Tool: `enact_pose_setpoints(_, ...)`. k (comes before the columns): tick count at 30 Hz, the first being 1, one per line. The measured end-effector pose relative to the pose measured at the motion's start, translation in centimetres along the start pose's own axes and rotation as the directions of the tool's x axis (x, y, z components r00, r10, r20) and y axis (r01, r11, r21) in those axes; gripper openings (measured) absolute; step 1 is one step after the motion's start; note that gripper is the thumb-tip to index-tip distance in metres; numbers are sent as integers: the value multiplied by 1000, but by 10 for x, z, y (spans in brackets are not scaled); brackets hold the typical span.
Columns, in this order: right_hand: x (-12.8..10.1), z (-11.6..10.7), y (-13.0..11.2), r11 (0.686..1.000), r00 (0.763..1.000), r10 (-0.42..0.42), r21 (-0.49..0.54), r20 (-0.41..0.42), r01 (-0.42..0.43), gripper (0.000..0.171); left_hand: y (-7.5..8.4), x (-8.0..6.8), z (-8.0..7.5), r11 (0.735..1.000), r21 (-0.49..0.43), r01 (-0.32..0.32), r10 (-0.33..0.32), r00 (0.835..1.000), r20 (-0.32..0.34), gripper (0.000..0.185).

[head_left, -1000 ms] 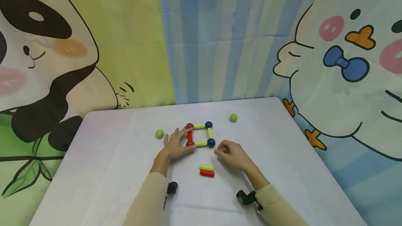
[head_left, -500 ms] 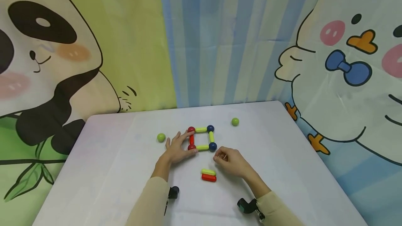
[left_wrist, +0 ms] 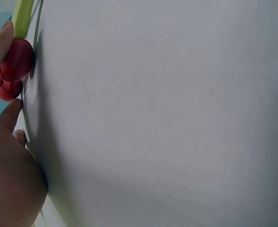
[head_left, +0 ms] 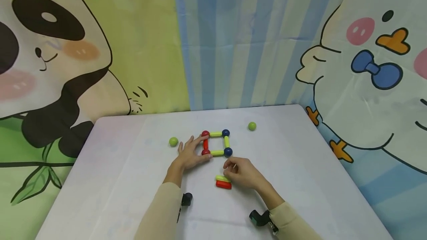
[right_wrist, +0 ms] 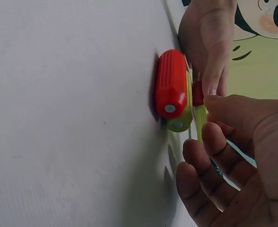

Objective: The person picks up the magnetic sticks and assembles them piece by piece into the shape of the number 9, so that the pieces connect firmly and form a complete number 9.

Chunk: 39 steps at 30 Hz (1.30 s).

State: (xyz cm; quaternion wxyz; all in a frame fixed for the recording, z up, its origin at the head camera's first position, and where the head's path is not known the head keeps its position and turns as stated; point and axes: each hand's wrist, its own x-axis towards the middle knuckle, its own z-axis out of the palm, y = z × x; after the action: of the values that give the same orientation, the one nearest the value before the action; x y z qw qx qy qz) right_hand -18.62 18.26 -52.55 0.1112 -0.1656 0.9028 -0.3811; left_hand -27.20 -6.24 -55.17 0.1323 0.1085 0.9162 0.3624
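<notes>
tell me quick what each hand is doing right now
Left hand: open, fingers resting against the red side of the square frame.
Right hand: fingers loosely curled, holding nothing, beside the loose yellow stick.

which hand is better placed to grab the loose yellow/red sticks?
Right. The right hand hovers beside the loose yellow stick and red stick, fingers curled, holding nothing. The left hand rests on the square frame's red corner, probably steadying it.

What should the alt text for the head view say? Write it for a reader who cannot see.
Two hands work on a white table: the left hand touches a square of rods and balls, the right hand hovers by two loose rods. Two green balls lie apart; cartoon curtains hang behind.
</notes>
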Motion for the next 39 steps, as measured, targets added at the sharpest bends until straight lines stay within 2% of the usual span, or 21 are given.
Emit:
enact_pose_setpoints(5, 0, 3, 0, 999, 999, -33, 0, 24, 33, 12, 2, 3, 0, 1000, -2, -7, 7, 1000, -4, 83)
enact_pose_setpoints(13, -1, 12, 0, 994, 991, -103, -39, 84, 107, 16, -4, -2, 0, 1000, -9, 3, -3, 1000, -9, 82)
enact_pose_setpoints(20, 4, 9, -6, 989, 992, -101, -101, 78, 108, 19, -1, -1, 1, 1000, -27, 1, -1, 1000, -11, 82)
enact_pose_setpoints(30, 14, 9, -11, 977, 994, -45, -202, 98, 64, 18, 2, 0, 0, 999, -13, 30, -30, 1000, -8, 81)
enact_pose_setpoints(34, 14, 8, -8, 982, 997, -29, -182, 75, 42, 18, 5, -1, 0, 999, -20, 30, -31, 999, -15, 81)
enact_pose_setpoints(39, 11, 7, -3, 995, 999, -13, -103, 40, 17, 17, 4, -1, -1, 999, -20, 41, -41, 999, -12, 82)
